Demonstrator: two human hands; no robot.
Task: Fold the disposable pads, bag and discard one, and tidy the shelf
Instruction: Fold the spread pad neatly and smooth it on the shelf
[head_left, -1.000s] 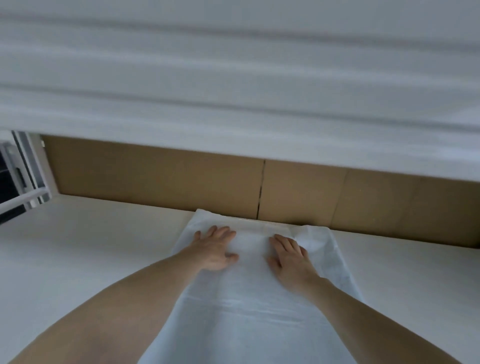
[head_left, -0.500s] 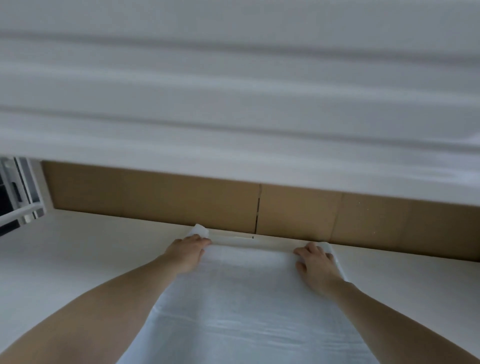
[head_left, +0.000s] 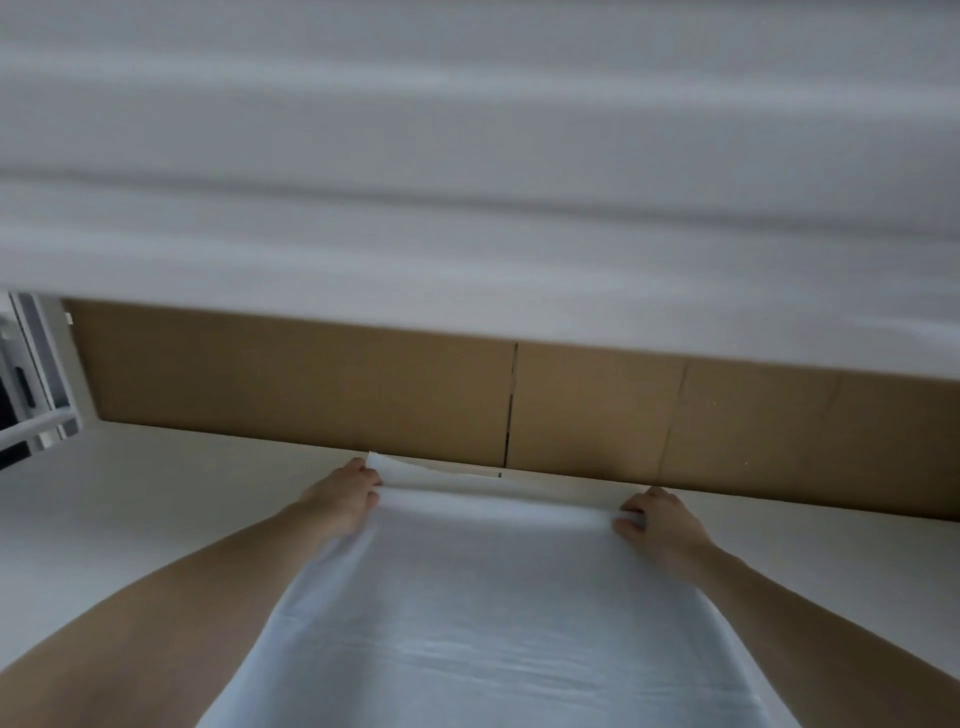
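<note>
White, thin and faintly crinkled, the disposable pad (head_left: 483, 613) lies spread in front of me on the shelf (head_left: 130, 519), running from the bottom of my view up to the brown cardboard (head_left: 311, 384) that stands along the back. Its far edge is bunched into a soft ridge just short of that cardboard, and one small corner of it sticks up beside my left knuckles.

My left hand (head_left: 345, 501) grips the far left corner of the pad, fingers curled round the edge so the sheet folds over them. My right hand (head_left: 657, 519) pinches the far right corner the same way, thumb toward me and fingers curled over the top of the ridge. Both of my forearms stretch forward on either side of the pad, the left one partly under its draped edge.

The cardboard looks like the side of a box or two, with a dark vertical seam near the middle; I cannot tell what is inside. Above it hangs a blurred white shelf edge (head_left: 467, 208). At far left is a white metal frame (head_left: 36, 389).
</note>
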